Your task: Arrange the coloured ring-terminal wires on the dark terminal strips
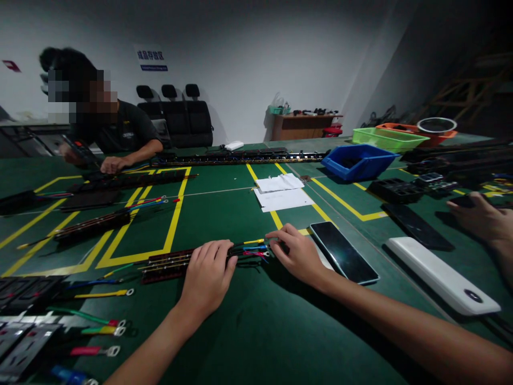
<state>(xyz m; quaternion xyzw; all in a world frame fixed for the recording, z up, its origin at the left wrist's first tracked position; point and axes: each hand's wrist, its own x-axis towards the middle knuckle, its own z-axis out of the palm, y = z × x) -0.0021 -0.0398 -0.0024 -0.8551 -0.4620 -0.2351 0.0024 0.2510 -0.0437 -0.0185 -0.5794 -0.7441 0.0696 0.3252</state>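
My left hand (209, 268) is closed over the right part of a dark slotted strip (166, 266) with brass-coloured bars along it, which lies flat on the green table. From the strip's right end come yellow, blue and red wires (252, 248) with ring terminals. At the tips of these wires is my right hand (297, 251), thumb and forefinger drawn together in a pinch around a wire end; the exact contact is partly hidden. Green and yellow leads (118, 270) stick out of the strip's left end. A similar wired strip (94, 226) lies farther left.
Right of my hands lie a phone (343, 253), a white power bank (441, 275) and a black slab (417, 226). Another person's hand (481, 216) rests at the right edge. A blue bin (358, 163) and paper sheets (284, 200) sit beyond. A co-worker (128, 125) handles parts at far left.
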